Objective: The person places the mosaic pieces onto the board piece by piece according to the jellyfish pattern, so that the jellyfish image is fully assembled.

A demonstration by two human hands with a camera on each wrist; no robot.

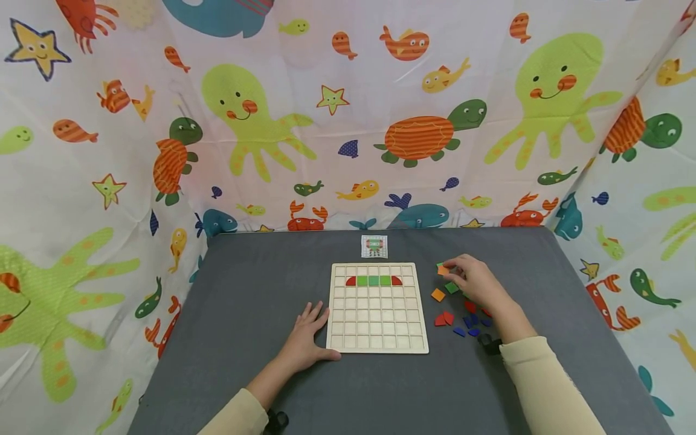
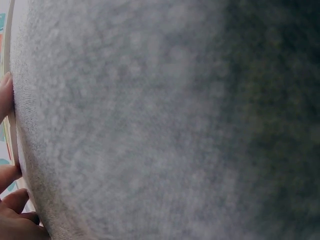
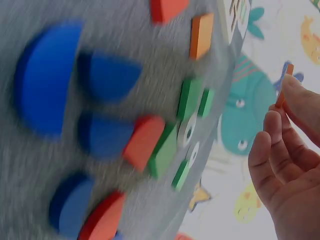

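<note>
Orange tile point(image 1: 443, 271) held to the right of the wooden board point(image 1: 375, 315)

The orange tile was pinched between the thumb and fingers of the right hand point(image 1: 478, 281), out beyond the far right corner of the board. In the right wrist view it was seen almost edge-on (so its long axis, if it had one, could not be told). The board was placed to the left of that hand, with a gap of bare bench point(image 1: 244, 290) left between tile and rim; this sideways gap was judged to be the relation that mattered most.

By the left hand point(image 1: 304, 341), nothing was gripped. Its fingers were spread along the board's left side, and its thumb was laid at the near left corner. The board was therefore nearer to the left hand, while the loose pieces were nearer to the right.

On the board, a row of red and green tiles point(image 1: 373, 281) was set from left to right close to the far edge, and the held tile was roughly level with that row. Under and around the right hand were scattered another orange tile point(image 1: 437, 295), a green piece point(image 1: 452, 287), red pieces point(image 1: 448, 318) and blue pieces point(image 1: 459, 331). A small picture card point(image 1: 374, 246) was placed just beyond the board.
</note>
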